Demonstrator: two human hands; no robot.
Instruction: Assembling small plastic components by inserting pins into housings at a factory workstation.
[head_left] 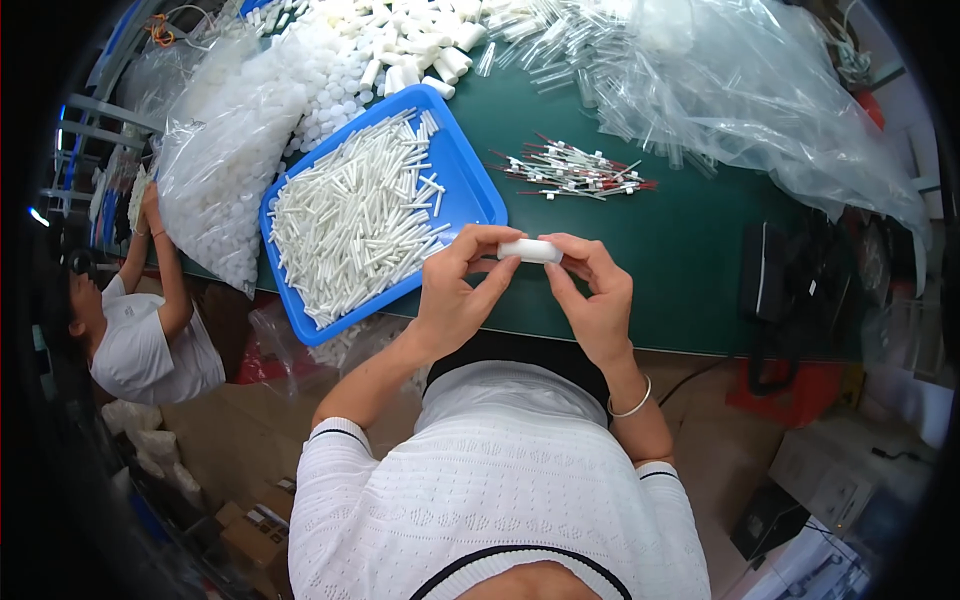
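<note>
Over the near part of the green table [680, 275], both hands meet at a short, thick white cylinder [529, 250], held level. My left hand [455, 285] is closed on its left end, thumb and forefinger pinching it. The right end is pinched by my right hand [597, 290], where a paler, translucent part shows, perhaps a cap. Just left of my hands lies a blue tray [470, 180] with many thin white sticks [350, 215] heaped in it. Beyond my hands is a loose pile of thin white and red pieces [580, 170].
White cylinders [440, 65] and small translucent caps [330, 105] are heaped at the back left, beside a full plastic bag [225, 170]. Clear tubes [550, 50] lie under plastic sheeting [740, 90] at back right. A black device [770, 270] stands right. Another person [155, 330] works at far left.
</note>
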